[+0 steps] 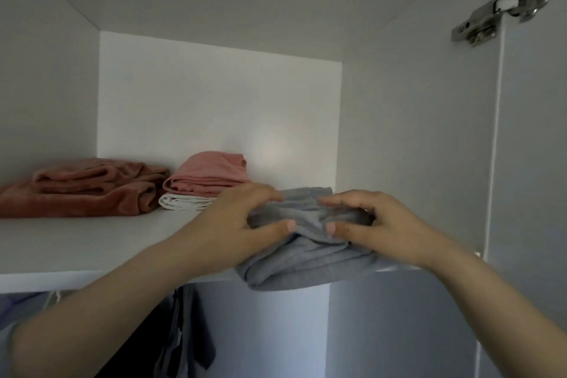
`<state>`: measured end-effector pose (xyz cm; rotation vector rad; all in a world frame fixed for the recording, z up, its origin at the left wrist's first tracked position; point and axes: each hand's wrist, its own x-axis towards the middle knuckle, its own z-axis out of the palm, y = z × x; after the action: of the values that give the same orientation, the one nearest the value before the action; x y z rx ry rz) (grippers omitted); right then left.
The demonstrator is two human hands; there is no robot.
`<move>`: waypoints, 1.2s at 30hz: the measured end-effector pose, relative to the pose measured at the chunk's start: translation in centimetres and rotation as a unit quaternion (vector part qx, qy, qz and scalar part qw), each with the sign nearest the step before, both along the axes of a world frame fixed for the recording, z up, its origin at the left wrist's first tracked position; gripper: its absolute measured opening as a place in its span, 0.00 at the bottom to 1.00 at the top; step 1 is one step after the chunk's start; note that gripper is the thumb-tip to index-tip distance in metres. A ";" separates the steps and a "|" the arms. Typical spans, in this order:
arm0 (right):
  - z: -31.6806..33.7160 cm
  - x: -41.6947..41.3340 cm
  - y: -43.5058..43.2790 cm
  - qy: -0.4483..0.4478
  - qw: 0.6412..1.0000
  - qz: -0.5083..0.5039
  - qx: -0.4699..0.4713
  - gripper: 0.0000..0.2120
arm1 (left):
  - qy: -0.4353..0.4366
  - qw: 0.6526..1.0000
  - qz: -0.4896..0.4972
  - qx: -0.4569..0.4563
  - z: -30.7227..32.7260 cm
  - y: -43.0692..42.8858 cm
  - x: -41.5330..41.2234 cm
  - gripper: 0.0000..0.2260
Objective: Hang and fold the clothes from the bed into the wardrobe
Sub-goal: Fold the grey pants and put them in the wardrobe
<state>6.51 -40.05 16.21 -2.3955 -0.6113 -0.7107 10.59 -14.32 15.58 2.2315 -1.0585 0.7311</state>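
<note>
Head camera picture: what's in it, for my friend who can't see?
The left hand and right hand grip a folded grey cloth garment on a white wardrobe shelf. Left of it lie a folded pink cloth atop a folded white cloth and a rust fleecy bundle.

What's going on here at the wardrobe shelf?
A person is setting a folded grey garment on the right side of the wardrobe's upper shelf. The left hand and right hand both pinch its top fold, and its front edge overhangs the shelf. Further left on the shelf lie a folded pink garment on top of a white one, and beside them a rust-coloured one. Dark clothes hang below the shelf.
</note>
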 end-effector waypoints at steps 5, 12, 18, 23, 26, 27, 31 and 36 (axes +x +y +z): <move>-1.9 -1.4 -0.4 -0.034 0.995 -0.013 -0.089 0.24 | -0.062 0.983 0.017 0.170 -2.3 -0.5 -2.4 0.34; -2.8 -0.8 -1.5 -0.064 0.997 -0.034 -0.009 0.10 | -0.106 0.994 -0.028 -0.006 -2.8 0.4 -3.2 0.08; -3.1 -1.4 -1.3 -0.091 0.991 -0.053 0.085 0.05 | -0.141 0.989 -0.042 0.034 -3.3 2.2 -3.9 0.10; -5.2 -3.5 -2.0 -0.065 0.978 -0.090 -0.176 0.36 | -0.088 0.989 0.009 0.121 -3.4 2.1 -3.2 0.41; -5.0 -3.6 -2.5 -0.108 0.975 -0.083 -0.174 0.27 | -0.124 0.976 0.037 0.178 -2.9 1.0 -2.1 0.33; -4.6 -3.5 -2.6 -0.117 0.978 -0.081 -0.155 0.22 | -0.116 0.977 0.025 0.175 -2.5 0.7 -1.7 0.26; -3.5 -2.4 -2.7 -0.091 0.983 -0.101 -0.125 0.16 | -0.031 0.983 -0.011 0.182 -0.7 0.2 0.2 0.16; -3.0 -0.6 -3.3 -0.033 0.986 -0.129 -0.098 0.13 | 0.046 0.966 -0.025 0.254 0.4 -0.7 2.8 0.22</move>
<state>5.94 -43.40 13.24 -2.6736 -0.4175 -0.8779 13.38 -15.01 15.94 2.6180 -1.3665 0.3515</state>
